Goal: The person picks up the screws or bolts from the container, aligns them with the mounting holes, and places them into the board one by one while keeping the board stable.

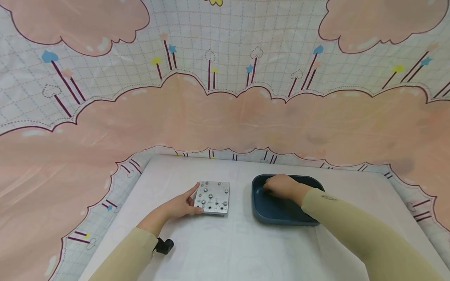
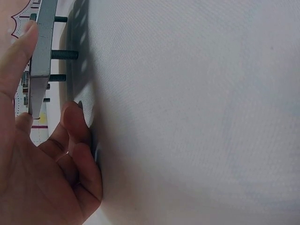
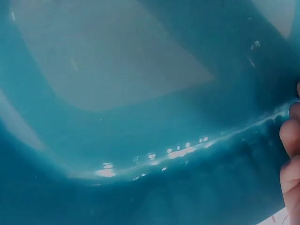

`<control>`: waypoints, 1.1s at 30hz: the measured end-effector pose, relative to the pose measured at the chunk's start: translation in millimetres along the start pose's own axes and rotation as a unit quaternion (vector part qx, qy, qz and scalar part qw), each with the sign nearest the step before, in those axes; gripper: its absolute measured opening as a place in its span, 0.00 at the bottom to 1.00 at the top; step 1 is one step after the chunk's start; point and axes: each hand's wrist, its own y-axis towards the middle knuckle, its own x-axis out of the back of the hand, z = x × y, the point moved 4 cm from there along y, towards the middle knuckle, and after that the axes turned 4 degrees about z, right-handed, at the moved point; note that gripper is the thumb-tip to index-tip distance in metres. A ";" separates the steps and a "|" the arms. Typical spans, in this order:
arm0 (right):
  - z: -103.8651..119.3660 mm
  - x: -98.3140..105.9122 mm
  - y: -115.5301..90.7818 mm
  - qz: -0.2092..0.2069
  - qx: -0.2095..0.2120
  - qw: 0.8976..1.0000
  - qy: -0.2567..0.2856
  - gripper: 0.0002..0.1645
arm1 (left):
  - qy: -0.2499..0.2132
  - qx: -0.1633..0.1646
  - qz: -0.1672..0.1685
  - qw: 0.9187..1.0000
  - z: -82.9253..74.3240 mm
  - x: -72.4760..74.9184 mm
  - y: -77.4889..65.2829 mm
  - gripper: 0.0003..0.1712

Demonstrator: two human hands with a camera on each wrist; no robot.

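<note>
My left hand grips a square silver metal plate by its left side, thumb at the near corner and a finger at the far one. Bolts and screws of several sizes sit in holes across its top. In the left wrist view the plate stands edge-on, and threaded bolt ends stick out of its underside close over the white cloth. My right hand reaches into a dark blue plastic tray at its far left part. Its curled fingers show only at the right wrist view's edge; I cannot tell whether they hold anything.
Both things are on a table covered in white cloth, the tray to the right of the plate. A patterned curtain hangs behind and along the sides. A black wrist device sits at my left cuff.
</note>
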 end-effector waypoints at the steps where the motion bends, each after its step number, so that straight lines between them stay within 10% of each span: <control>1: 0.6 -0.4 0.8 0.000 0.001 1.000 0.001 0.04 | 0.000 0.000 0.000 1.000 -0.4 0.1 0.0 0.63; 33: -3.2 2.4 -6.3 0.023 -0.070 0.996 0.057 0.03 | 0.001 0.001 0.004 1.000 -2.3 -0.3 -2.4 0.63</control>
